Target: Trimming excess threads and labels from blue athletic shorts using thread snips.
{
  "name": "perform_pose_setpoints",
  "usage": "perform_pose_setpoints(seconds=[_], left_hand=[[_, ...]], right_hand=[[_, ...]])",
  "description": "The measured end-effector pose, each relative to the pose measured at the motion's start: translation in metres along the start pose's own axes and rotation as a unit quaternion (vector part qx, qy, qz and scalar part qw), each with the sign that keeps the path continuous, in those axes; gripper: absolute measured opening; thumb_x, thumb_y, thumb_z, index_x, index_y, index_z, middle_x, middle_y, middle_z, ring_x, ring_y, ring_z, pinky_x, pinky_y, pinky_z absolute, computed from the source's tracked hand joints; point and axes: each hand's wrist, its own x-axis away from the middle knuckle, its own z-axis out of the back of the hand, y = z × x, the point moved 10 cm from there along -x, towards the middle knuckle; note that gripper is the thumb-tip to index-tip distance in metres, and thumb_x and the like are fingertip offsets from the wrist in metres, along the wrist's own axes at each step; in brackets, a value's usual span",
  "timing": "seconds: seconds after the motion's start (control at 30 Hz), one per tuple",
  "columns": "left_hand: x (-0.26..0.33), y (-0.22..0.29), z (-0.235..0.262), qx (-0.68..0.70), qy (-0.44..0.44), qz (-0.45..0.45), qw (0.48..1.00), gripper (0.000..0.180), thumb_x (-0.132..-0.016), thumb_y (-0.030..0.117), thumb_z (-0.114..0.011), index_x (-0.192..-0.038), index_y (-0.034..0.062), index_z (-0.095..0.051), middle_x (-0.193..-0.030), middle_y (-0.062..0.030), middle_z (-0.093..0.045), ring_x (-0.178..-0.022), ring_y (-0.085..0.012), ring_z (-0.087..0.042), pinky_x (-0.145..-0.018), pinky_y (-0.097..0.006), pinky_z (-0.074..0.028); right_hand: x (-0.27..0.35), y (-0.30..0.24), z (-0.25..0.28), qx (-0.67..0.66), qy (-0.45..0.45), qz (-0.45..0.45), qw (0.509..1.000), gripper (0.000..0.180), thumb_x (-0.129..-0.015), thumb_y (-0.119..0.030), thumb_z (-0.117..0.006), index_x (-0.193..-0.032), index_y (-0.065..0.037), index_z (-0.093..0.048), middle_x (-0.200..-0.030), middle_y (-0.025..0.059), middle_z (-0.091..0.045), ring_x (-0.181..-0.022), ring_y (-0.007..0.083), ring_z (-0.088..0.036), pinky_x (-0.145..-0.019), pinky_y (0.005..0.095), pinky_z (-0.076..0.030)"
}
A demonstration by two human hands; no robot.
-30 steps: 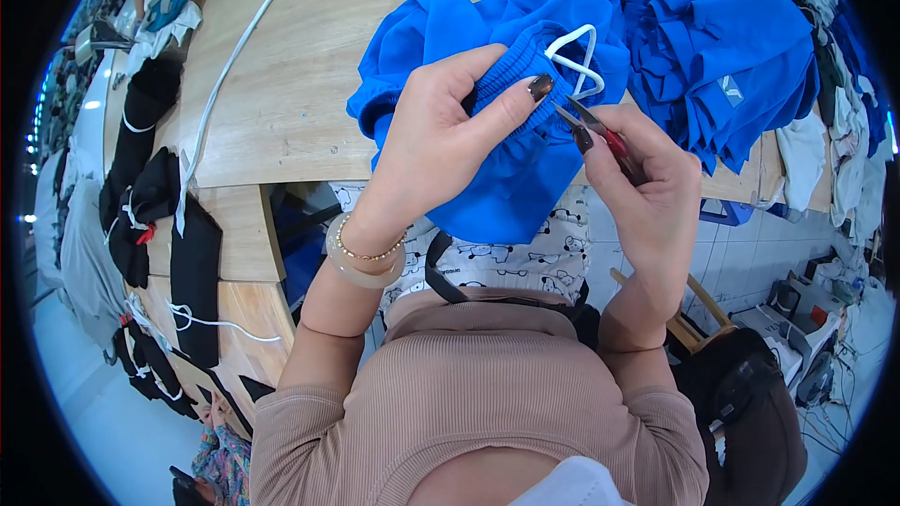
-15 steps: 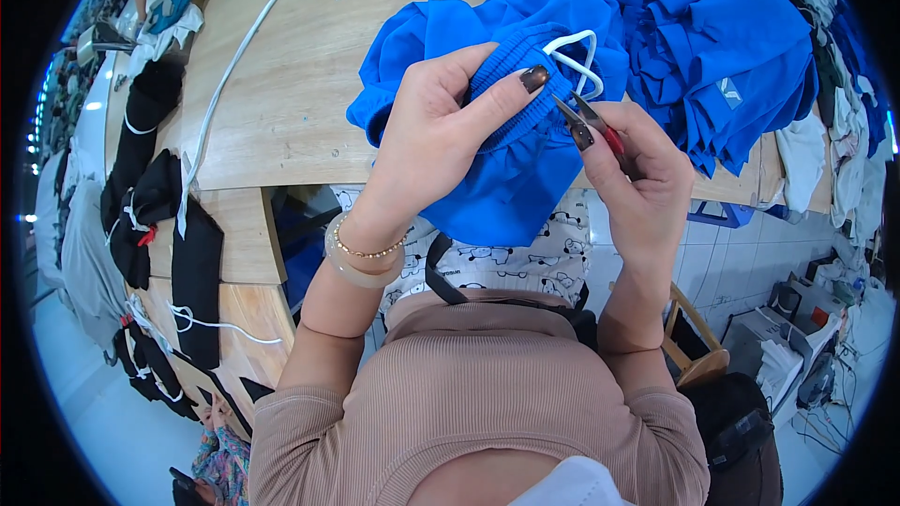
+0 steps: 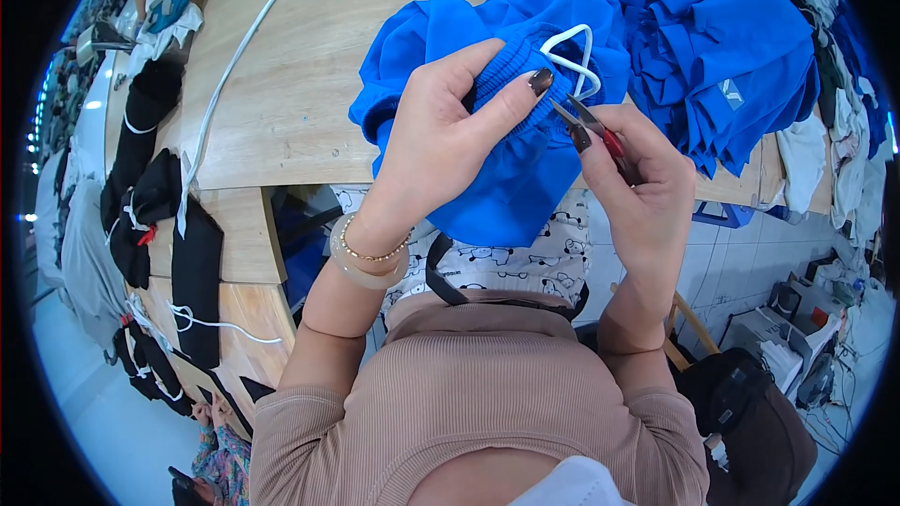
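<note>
My left hand (image 3: 441, 126) pinches the gathered elastic waistband of a blue garment (image 3: 516, 187), thumb on top. A white drawstring (image 3: 589, 52) loops out of the waistband beside my thumb. In my right hand (image 3: 647, 164) are small thread snips (image 3: 611, 142) with a red part, held between thumb and fingers. Their two pointed blades are apart and point toward the waistband, close to its edge. The garment's lower part hangs over the table's front edge, above my lap; the rest lies bunched on the table.
A pile of folded blue garments (image 3: 722, 56) lies at the right of the wooden table (image 3: 309, 84). Black pieces with white cords (image 3: 197, 281) lie along the left side. A long white cord (image 3: 239, 61) crosses the table. At the lower left, another person's patterned sleeve (image 3: 225, 459) shows.
The snips have turned slightly and their blades show wider apart. My left hand and the waistband have shifted very little. At the lower right, the dark chair or bag behind me has moved.
</note>
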Motion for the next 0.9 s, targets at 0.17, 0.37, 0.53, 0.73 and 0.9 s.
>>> perform_pose_setpoints(seconds=[0.17,0.37,0.53,0.73,0.9], left_hand=[[0.0,0.001,0.0,-0.004,-0.001,0.0,1.0,0.02,-0.091,0.019,-0.065,-0.085,-0.0001,-0.063,-0.065,0.0045,-0.052,-0.06,-0.0018,-0.038,-0.051,-0.02,-0.03],[0.001,0.0,0.0,-0.001,0.004,0.001,1.0,0.02,-0.091,0.019,-0.065,-0.085,-0.0003,-0.063,-0.066,0.0043,-0.053,-0.06,-0.0018,-0.039,-0.051,-0.02,-0.03],[0.0,0.001,0.0,0.006,0.006,0.013,1.0,0.018,-0.091,0.018,-0.065,-0.087,-0.0001,-0.064,-0.067,0.0046,-0.054,-0.061,-0.0009,-0.039,-0.051,-0.019,-0.03],[0.002,-0.009,-0.003,0.101,-0.025,0.083,0.991,0.017,-0.092,0.01,-0.062,-0.103,-0.0026,-0.065,-0.091,-0.0003,-0.066,-0.079,-0.0017,-0.055,-0.071,-0.016,-0.046],[0.001,-0.011,-0.004,0.086,-0.003,0.073,0.994,0.015,-0.092,0.012,-0.062,-0.096,-0.0023,-0.065,-0.082,0.0032,-0.062,-0.072,-0.0001,-0.049,-0.062,-0.016,-0.039]], right_hand=[[0.002,0.005,-0.002,-0.003,-0.021,-0.035,0.999,0.012,-0.087,0.001,-0.061,-0.099,0.002,-0.066,-0.082,-0.0004,-0.058,-0.067,0.0023,-0.048,-0.058,0.0167,-0.033],[0.003,0.007,-0.003,-0.011,-0.02,-0.043,0.999,0.012,-0.089,0.0,-0.061,-0.099,0.002,-0.065,-0.081,-0.0007,-0.058,-0.068,0.0025,-0.049,-0.059,0.0168,-0.034],[0.002,0.008,-0.003,-0.013,-0.016,-0.033,0.999,0.013,-0.088,0.001,-0.06,-0.1,0.002,-0.065,-0.081,-0.0007,-0.058,-0.068,0.0026,-0.049,-0.059,0.0167,-0.034],[0.0,0.006,-0.005,-0.05,0.008,0.01,0.999,0.011,-0.087,0.001,-0.062,-0.097,0.001,-0.065,-0.076,-0.0014,-0.058,-0.064,0.0017,-0.048,-0.056,0.0166,-0.035],[-0.004,0.013,-0.005,-0.079,0.021,0.019,0.996,0.009,-0.085,0.0,-0.064,-0.094,0.0,-0.066,-0.071,-0.0025,-0.058,-0.061,0.0009,-0.047,-0.053,0.0168,-0.036]])
